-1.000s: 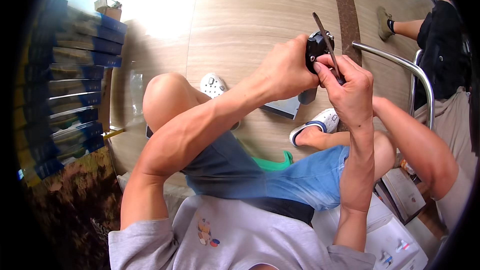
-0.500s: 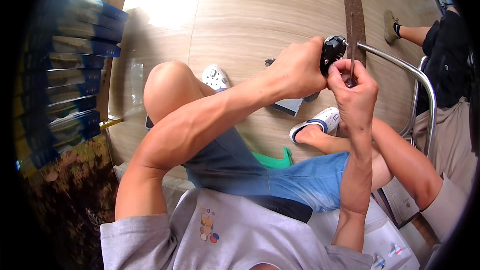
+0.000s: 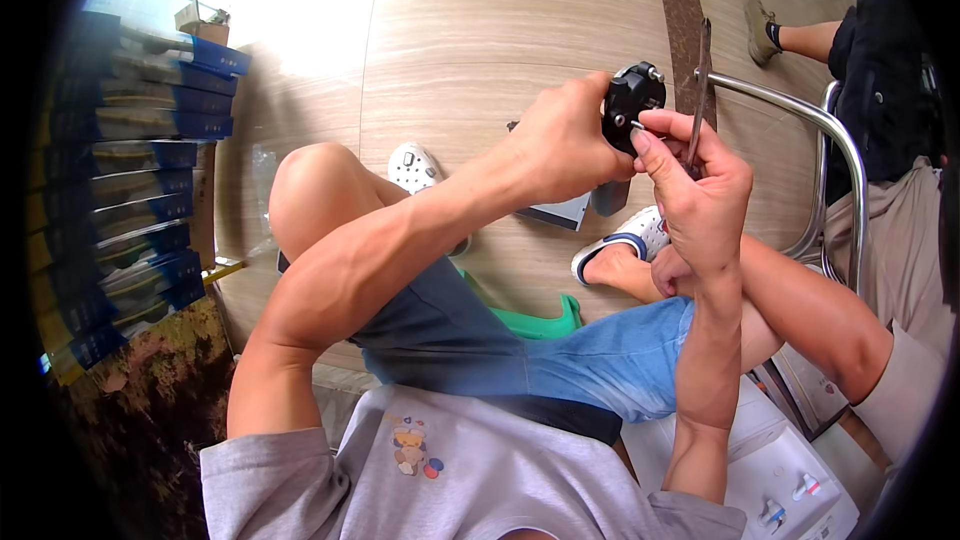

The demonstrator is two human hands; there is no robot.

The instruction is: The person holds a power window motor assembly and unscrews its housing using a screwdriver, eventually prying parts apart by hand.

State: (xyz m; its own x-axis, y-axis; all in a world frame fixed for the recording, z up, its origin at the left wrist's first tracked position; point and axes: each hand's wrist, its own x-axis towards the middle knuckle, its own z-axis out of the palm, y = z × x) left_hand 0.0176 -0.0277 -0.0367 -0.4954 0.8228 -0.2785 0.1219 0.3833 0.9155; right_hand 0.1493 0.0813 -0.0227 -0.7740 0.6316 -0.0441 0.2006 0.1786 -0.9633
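My left hand [image 3: 572, 130] is closed around a black rounded mechanical part [image 3: 628, 98] with metal studs on its face, held up over the floor. At its right side my right hand [image 3: 708, 202] pinches a small metal pin or screw [image 3: 637, 124] between thumb and forefinger, close against the part. A thin dark screwdriver [image 3: 703, 90] stands upright in the same hand, tucked among the other fingers with its shaft pointing away from me. Its handle is mostly hidden by the palm. A dark grey rounded piece [image 3: 611, 196] shows just below my left hand.
A grey flat box [image 3: 560, 211] lies on the floor beyond my knees, with a green plastic piece [image 3: 540, 322] nearer. Chrome tubing [image 3: 800, 108] curves at the right, beside another person's leg [image 3: 805, 41]. Blue boxes [image 3: 150, 180] are stacked at left; a white box [image 3: 790, 470] sits lower right.
Both hands have shifted slightly left with the black part, whose studded face is now turned more into view. My right thumb and forefinger have moved onto the small metal piece.
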